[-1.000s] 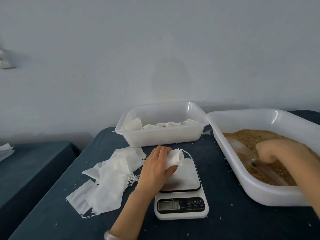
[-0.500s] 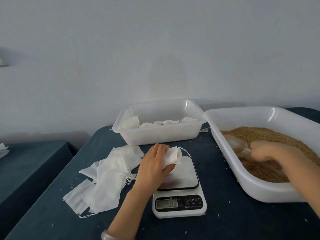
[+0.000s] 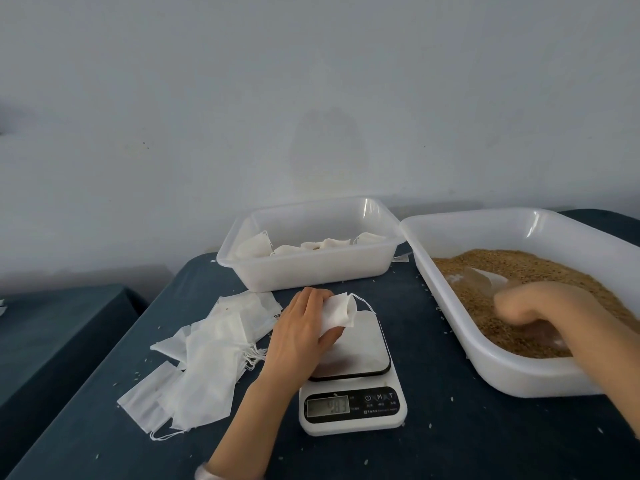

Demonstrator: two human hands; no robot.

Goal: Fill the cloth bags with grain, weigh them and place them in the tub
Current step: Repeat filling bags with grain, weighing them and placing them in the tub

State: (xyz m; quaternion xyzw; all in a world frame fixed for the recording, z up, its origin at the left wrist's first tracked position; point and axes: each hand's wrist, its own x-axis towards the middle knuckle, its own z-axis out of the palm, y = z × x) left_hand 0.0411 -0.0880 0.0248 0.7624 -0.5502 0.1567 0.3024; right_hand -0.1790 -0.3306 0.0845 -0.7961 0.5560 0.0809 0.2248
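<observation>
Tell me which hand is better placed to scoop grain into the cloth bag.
Right. The right hand grips the clear scoop inside the grain tub, while the left hand is busy holding the cloth bag at the scale, mouth facing the tub.

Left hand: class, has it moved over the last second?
No. The left hand still grips the cloth bag at the same far-left edge of the scale; only the camera shifted.

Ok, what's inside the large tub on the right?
Brown grain lies in the large tub, with a clear scoop in it, gripped by the right hand. The hand covers the scoop's handle.
</observation>
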